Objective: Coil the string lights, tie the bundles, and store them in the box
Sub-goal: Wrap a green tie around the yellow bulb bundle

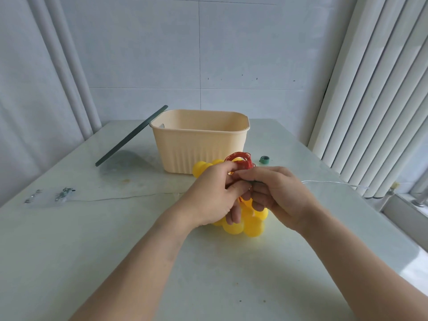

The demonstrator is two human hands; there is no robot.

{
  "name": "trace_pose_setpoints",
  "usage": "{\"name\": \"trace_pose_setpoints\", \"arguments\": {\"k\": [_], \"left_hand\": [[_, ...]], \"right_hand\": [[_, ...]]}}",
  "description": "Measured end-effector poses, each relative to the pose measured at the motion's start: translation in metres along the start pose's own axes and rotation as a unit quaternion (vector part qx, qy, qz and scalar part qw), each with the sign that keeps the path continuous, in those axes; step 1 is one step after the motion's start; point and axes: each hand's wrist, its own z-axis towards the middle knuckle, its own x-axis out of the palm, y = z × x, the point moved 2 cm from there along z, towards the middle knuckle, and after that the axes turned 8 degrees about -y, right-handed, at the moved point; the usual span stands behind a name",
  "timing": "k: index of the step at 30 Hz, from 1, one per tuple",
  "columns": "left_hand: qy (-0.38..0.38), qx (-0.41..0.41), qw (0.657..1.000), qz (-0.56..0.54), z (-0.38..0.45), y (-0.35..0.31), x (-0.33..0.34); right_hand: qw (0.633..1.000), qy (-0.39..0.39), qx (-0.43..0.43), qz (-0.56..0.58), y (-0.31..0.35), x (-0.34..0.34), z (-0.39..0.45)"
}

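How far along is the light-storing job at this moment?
Done: the yellow ball lights are coiled, red wire looped. In hand: left hand and right hand pinch a dark tie around the bundle. Left: the clear string lies loose; the box looks empty.

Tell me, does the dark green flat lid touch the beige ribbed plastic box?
Touching. The head view shows the dark green flat lid leaning tilted, its upper edge resting against the left rim of the beige ribbed plastic box, its lower end on the table.

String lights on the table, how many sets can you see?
2. One coiled yellow-ball set with red wire is gripped by both hands, left and right. One clear-wire set lies uncoiled across the table. The box's floor is hidden.
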Motion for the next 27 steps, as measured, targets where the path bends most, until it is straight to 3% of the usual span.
{"name": "trace_pose_setpoints", "arguments": {"k": [6,16,19,22,27], "left_hand": [[-0.028,0.018,0.997,0.062,-0.001,0.002,-0.002],[-0.049,0.015,0.994,0.102,0.001,0.007,-0.005],[-0.031,0.003,0.996,0.087,0.001,0.005,-0.006],[-0.019,-0.038,0.999,-0.003,0.002,0.003,-0.009],[-0.068,-0.009,0.998,0.013,0.002,0.004,-0.017]], "right_hand": [[0.976,-0.113,-0.136,-0.13,-0.001,0.002,-0.001],[0.986,-0.107,-0.056,-0.114,-0.004,-0.005,0.004],[0.988,-0.097,-0.065,-0.1,-0.003,-0.005,0.005],[0.99,-0.087,-0.078,-0.08,0.001,-0.009,0.005],[0.987,-0.068,-0.11,-0.097,0.005,-0.01,0.003]]}}
